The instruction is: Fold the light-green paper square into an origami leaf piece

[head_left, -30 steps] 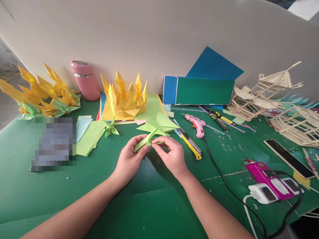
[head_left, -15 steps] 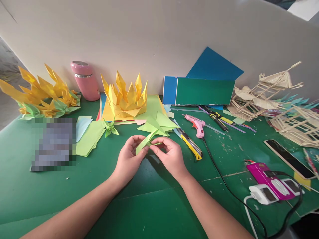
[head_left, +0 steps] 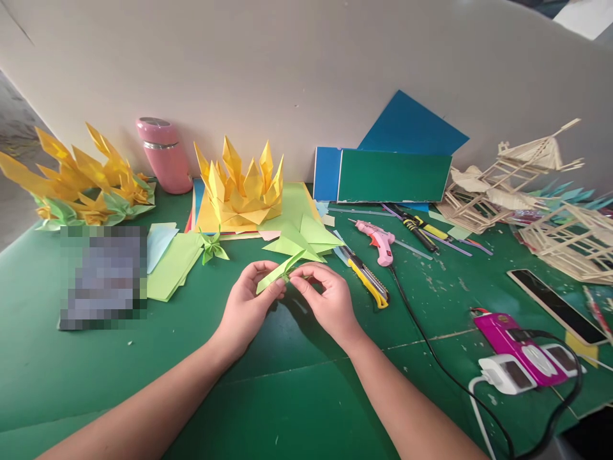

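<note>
A small folded piece of light green paper (head_left: 278, 273) is pinched between both hands above the table. My left hand (head_left: 253, 299) grips its left part with thumb and fingers. My right hand (head_left: 328, 299) pinches its right end, fingertips partly hiding it. Just beyond lie folded green paper pieces with pointed tips (head_left: 299, 239). A small green paper flower (head_left: 212, 248) lies to the left, beside a stack of green paper sheets (head_left: 173, 265). A yellow origami crown (head_left: 244, 198) stands on coloured sheets behind the hands.
Right of the hands are a yellow box cutter (head_left: 366, 275) and a pink glue gun (head_left: 378, 241) with a black cord. Farther right are a magenta power strip (head_left: 498, 332), a phone (head_left: 555, 303) and wooden stick models (head_left: 502, 185). A pink flask (head_left: 165, 160) stands by the wall.
The folded green paper has tilted slightly and shifted a little left in my fingers. The right fingertips have changed their pinch a little. Everything else stays put.
</note>
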Tool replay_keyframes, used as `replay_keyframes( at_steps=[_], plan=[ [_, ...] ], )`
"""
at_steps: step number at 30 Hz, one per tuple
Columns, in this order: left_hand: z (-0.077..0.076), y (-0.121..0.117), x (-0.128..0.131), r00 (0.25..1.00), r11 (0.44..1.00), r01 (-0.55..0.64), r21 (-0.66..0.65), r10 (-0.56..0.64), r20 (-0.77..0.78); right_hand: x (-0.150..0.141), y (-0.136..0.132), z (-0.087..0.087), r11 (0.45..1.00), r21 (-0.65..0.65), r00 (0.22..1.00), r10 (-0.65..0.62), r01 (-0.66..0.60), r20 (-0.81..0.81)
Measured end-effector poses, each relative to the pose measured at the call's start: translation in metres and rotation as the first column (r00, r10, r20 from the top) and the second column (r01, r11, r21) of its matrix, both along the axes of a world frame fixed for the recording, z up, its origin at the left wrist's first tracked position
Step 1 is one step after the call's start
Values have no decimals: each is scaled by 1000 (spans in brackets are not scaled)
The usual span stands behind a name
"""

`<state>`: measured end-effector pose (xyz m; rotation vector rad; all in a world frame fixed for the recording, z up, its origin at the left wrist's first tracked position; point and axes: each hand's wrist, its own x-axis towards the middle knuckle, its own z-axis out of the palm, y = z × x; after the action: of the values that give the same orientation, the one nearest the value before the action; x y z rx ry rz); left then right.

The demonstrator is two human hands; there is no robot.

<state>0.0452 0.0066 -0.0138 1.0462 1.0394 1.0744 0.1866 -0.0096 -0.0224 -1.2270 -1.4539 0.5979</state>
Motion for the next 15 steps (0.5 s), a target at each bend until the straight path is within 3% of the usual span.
replay_keyframes(
  at_steps=[6, 15],
  plan=[
    [0, 1, 0, 999, 1000, 28, -11, -28, 36, 0, 0, 0, 1000, 11, 1000, 10, -10, -8],
    [-3, 0, 0, 999, 999, 6, 42, -4, -53, -1, -1, 2, 999, -11, 999, 31, -31, -27]
  ],
)
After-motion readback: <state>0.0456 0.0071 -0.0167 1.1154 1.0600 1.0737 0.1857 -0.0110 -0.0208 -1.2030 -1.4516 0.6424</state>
